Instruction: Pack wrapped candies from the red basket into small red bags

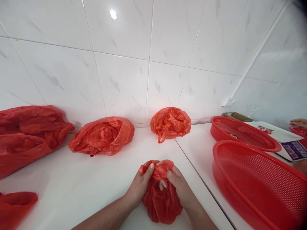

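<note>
- Fingers (150, 169) of both hands are curled and pressed close together, pinching folds of thin plastic between thumbs and fingertips; the two sets of fingertips nearly meet at the top of the bundle.
- Left hand (140, 187) grips the left side of a crumpled red plastic bag (161, 204), and right hand (178, 188) grips its right side.
- That bag sits gathered between both hands, with its lower part hanging in a loose bulge that appears to reach a glossy white counter (107, 188).
- Left of the crumpled red plastic bag, a bunched red plastic bag (15, 206) lies at the counter's near corner.
- Right of it, a large round red plastic colander (254, 182) with a perforated wall sits near, on a neighbouring white surface.
- Beyond that colander stands a second round red plastic colander (244, 134), and a white printed package with a purple panel (294, 150) lies just beside it.
- Further left, a large heap of deep-red plastic bags (26, 137) rests against the wall.
- Ahead of the crumpled red plastic bag, a balled orange-red plastic bag (102, 135) and a smaller one (170, 123) sit along the wall.
- Farthest off, a brown cardboard box (236, 116) lies by white marble-patterned wall tiles (120, 32), and another person's hand (298, 123) shows at the right edge above a red rim (297, 130).
</note>
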`<state>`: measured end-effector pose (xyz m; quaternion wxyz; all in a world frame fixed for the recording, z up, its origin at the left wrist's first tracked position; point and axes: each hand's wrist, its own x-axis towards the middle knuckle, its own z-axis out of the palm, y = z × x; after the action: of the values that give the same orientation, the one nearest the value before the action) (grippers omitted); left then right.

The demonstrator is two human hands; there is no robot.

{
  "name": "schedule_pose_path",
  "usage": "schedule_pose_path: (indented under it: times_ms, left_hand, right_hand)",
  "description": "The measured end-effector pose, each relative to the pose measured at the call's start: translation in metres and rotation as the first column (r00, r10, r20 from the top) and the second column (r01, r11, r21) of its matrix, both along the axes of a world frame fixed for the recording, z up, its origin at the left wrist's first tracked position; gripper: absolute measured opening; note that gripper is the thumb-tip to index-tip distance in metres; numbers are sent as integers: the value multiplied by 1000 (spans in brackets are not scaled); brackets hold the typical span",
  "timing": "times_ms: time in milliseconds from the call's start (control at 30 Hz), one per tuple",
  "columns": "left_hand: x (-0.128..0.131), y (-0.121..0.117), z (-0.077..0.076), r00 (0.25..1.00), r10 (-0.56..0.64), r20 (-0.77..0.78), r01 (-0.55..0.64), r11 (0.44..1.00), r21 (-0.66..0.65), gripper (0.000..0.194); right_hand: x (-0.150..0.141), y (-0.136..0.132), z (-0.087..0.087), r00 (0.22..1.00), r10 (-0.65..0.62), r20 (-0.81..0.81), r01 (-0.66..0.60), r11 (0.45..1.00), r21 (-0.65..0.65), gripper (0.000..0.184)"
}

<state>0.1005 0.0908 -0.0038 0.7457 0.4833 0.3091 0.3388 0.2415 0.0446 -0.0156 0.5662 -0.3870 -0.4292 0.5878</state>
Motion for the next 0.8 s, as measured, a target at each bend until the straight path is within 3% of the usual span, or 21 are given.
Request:
schedule_pose_path:
  times_ms: [67, 133, 267, 400, 533, 667, 800]
  left_hand:
    - [1, 1, 1, 999, -25, 37, 24, 999, 27, 41]
    - [2, 1, 0, 998, -17, 61, 16, 1000, 11, 38]
    - [0, 3, -5, 996, 88, 24, -88, 996, -22, 41]
    - [-2, 1, -6, 988, 152, 29, -152, 988, 9, 46]
    - [-2, -3, -6, 992, 121, 38, -127, 956, 264, 39]
    - [-2, -6, -10, 998, 56, 1, -48, 854, 518, 36]
    - [-5, -6, -17, 999, 48, -2, -35, 764, 644, 42]
  right_hand:
    - [3, -2, 1, 985, 62, -159, -67, 997, -25, 53]
    - [6, -2, 2, 985, 49, -163, -61, 996, -66, 55]
    - [7, -1, 5, 988, 14, 152, -9, 1000, -28, 34]
    - [0, 3, 7, 903, -146, 403, 173, 984, -30, 41]
    - [-2, 6, 3, 829, -242, 504, 292, 956, -20, 23]
    - [2, 6, 3, 897, -241, 370, 255, 967, 11, 21]
    - [11, 6, 4, 996, -87, 0, 87, 991, -97, 27]
